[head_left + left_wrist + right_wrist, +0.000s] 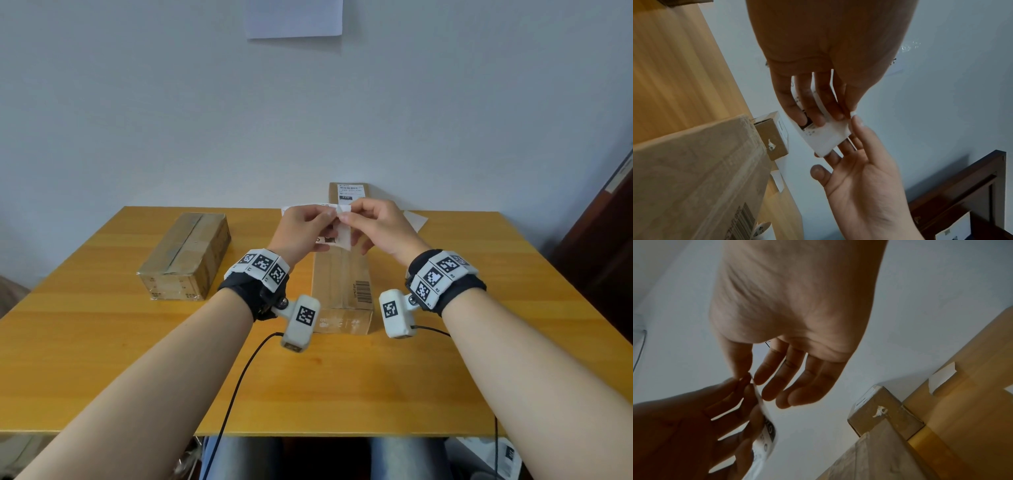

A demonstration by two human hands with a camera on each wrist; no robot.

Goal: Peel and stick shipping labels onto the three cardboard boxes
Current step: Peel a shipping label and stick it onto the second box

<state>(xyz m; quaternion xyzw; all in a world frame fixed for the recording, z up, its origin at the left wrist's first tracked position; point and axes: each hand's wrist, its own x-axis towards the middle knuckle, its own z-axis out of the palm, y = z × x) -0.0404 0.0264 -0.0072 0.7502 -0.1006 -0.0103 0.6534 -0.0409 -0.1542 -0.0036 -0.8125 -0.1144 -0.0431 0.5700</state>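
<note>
Hands meet mid-frame above the long box [340,277]: left hand [301,233] pinches the label [340,229] steady while right hand [380,228] pinches its top corner, seemingly to part backing from sticker before pressing it onto cardboard.

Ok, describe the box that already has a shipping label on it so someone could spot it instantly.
On the wooden table, look to the far edge by the wall, behind the long box. The small upright box there is the only one with a white printed label.
</note>
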